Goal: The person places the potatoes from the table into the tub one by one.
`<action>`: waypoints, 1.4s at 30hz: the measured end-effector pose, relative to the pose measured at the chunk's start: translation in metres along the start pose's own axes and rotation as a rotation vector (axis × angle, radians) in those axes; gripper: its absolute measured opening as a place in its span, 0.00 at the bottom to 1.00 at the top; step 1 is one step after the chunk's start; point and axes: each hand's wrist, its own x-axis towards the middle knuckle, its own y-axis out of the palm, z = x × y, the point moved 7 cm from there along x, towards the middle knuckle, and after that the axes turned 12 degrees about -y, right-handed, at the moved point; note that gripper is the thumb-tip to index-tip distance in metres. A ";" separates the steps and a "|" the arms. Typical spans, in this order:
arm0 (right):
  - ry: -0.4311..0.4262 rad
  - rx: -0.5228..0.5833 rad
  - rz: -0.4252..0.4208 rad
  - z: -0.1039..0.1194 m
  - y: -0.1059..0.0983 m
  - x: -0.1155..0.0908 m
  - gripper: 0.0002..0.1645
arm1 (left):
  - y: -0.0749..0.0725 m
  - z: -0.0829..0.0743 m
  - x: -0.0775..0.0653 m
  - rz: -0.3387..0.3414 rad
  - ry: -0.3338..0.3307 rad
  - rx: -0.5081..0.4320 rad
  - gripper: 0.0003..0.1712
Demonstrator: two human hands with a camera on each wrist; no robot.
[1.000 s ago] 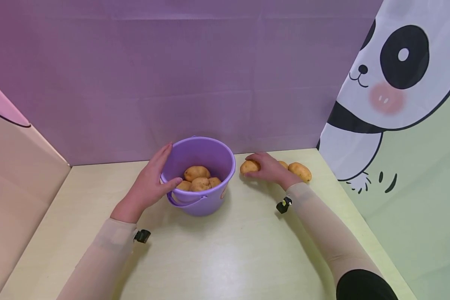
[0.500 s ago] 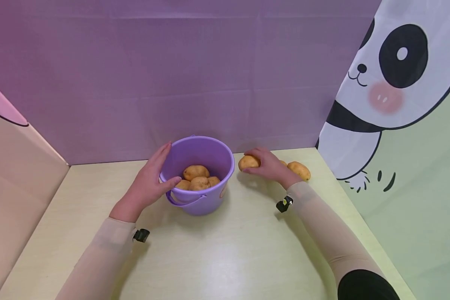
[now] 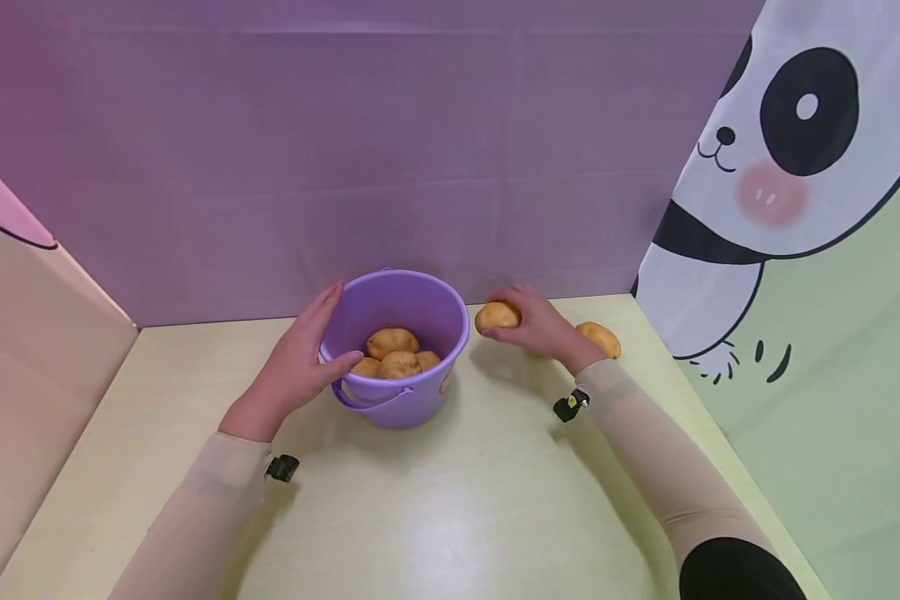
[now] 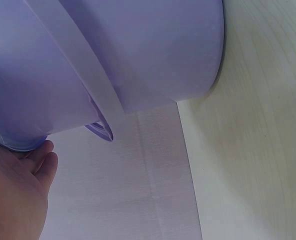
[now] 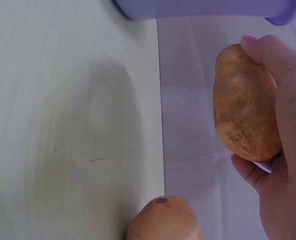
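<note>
A purple bucket (image 3: 396, 410) stands upright on the table, with several potatoes (image 3: 400, 364) inside. My left hand (image 3: 292, 367) holds its left rim, thumb over the edge; in the left wrist view the fingers (image 4: 47, 165) lie at the rim. Right of the bucket, my right hand (image 3: 543, 327) grips a potato (image 3: 497, 316) between thumb and fingers. That potato (image 5: 244, 105) is raised off the table in the right wrist view, its shadow below. Another potato (image 3: 599, 338) lies on the table beyond my right wrist, and a potato (image 5: 165, 220) shows at that wrist view's lower edge.
The light wooden table (image 3: 435, 517) meets a purple backdrop (image 3: 397, 150) behind the bucket. A panda-printed panel (image 3: 810, 208) borders the right side, and a pale panel (image 3: 45, 350) the left. The bucket's handle (image 3: 371, 407) hangs down in front.
My right hand has lifted its potato off the table, a little up and to the left. My left hand and the bucket stay in place.
</note>
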 end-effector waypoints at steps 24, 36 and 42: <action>0.026 0.129 -0.141 0.032 -0.035 0.013 0.28 | 0.001 -0.001 -0.001 0.002 0.001 -0.006 0.60; 0.003 0.100 -0.157 0.048 -0.050 0.020 0.28 | 0.003 -0.001 0.000 -0.001 0.003 -0.011 0.59; -0.036 0.096 -0.169 0.062 -0.055 0.025 0.28 | 0.004 -0.003 0.000 -0.001 0.000 -0.015 0.59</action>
